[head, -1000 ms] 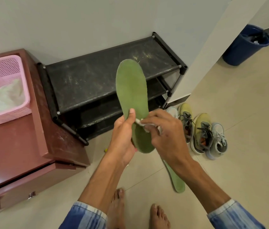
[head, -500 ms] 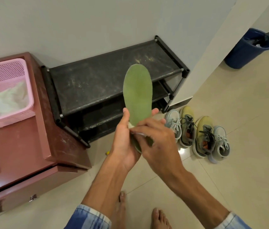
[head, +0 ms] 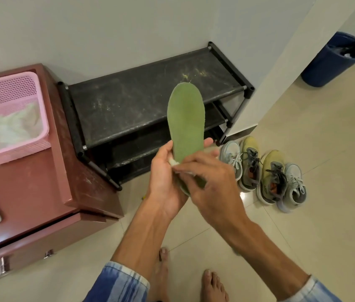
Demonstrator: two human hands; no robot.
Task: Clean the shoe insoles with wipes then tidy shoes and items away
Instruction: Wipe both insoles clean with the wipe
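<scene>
One insole [head: 185, 118] mid-wipe, upright in front of the rack [head: 146, 101] | left hand [head: 165, 184] grips its lower half, thumb and fingers wrapped round | right hand [head: 212, 190] pinches a white wipe [head: 173, 163] against it | four shoes [head: 273, 171] on the floor [head: 329, 153] beside the rack, likely still to tidy

Right hand [head: 211, 184] has slid the wipe [head: 173, 162] across the insole [head: 185, 118] to its left edge, beside the left hand [head: 164, 179]. Insole now stands straighter, toe tipped rightward.

The left hand [head: 164, 182] is gripping the insole [head: 186, 118], thumb pointing to 12 o'clock. The right hand [head: 212, 186], at its 3 o'clock, is pinching the wipe [head: 174, 162].
</scene>
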